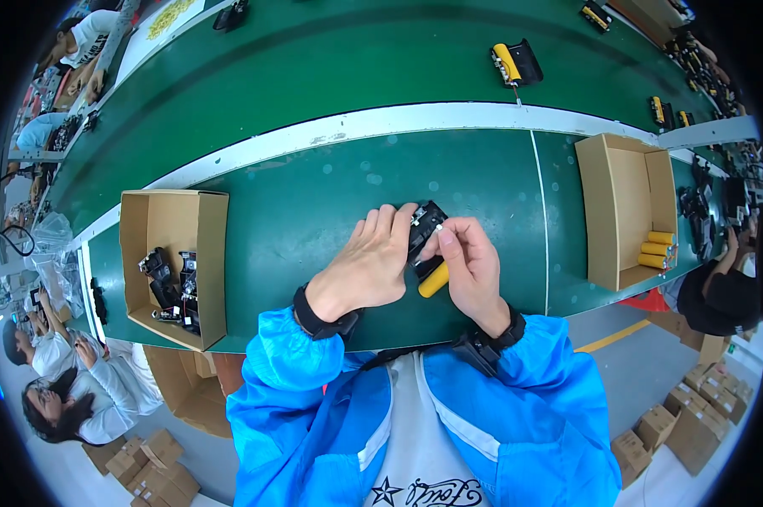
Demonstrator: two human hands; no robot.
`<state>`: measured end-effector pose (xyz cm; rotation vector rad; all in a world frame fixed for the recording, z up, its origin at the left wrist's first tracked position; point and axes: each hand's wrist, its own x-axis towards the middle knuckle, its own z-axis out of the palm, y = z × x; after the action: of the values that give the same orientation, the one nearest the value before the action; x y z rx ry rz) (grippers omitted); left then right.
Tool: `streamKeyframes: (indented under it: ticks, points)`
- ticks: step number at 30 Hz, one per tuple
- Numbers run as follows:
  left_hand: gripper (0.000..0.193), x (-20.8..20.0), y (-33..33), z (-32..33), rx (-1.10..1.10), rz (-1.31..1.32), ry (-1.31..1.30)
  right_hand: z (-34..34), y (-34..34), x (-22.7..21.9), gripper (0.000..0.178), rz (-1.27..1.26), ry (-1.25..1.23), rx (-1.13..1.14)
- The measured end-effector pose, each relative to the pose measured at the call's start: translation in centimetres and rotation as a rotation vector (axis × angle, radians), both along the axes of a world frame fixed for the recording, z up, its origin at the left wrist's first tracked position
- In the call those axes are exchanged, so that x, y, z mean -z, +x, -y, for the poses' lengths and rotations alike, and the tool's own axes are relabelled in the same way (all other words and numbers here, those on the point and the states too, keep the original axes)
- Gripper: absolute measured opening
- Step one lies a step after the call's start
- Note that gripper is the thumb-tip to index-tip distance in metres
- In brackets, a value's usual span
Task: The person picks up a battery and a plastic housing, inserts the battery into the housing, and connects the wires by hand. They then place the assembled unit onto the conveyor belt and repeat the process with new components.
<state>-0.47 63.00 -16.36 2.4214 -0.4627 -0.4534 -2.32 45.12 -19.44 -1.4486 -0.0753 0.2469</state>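
At the middle of the green bench, my left hand [366,258] is closed on a black plastic housing [426,221], its fingers along the housing's left side. My right hand [473,275] is at the right side, thumb and index finger pinched at a small white plug [439,227] against the housing. A yellow cylindrical battery [434,280] lies slanted just below the housing, between my two hands. Whether a wire joins the battery to the plug cannot be made out, as my right fingers cover that spot.
A cardboard box [215,270] with black housings stands at left; another box [601,215] with yellow batteries stands at right. Beyond a white rail [331,131], a black housing with a yellow battery [506,63] lies on the green belt. Other people [94,389] sit at both sides.
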Motion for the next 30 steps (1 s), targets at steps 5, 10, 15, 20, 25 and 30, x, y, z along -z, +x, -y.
streamKeyframes:
  ticks: [5,10,15,20,25,30]
  points:
    - [0.067,0.0,0.0,0.4,0.038,0.031,0.069,-1.1,0.9,-0.3,0.009,0.465,-0.409,0.093]
    - [0.065,0.0,-0.5,0.9,-0.049,0.109,0.011,-0.9,1.0,0.7,0.010,0.463,-0.763,0.197]
    - [0.055,1.9,-0.7,1.7,-0.132,0.251,0.030,-1.5,1.2,0.9,0.009,0.241,-0.632,0.146]
    - [0.048,2.3,-0.8,1.8,-0.165,0.293,-0.003,-1.1,1.2,0.2,0.009,0.187,-0.596,0.141]
    - [0.046,2.0,-0.8,1.8,-0.182,0.308,-0.027,1.6,0.6,-1.1,0.008,0.024,-0.178,0.132]
    - [0.046,2.2,-0.7,1.8,-0.186,0.320,-0.031,4.4,-0.7,-4.8,0.007,-0.185,0.120,0.061]
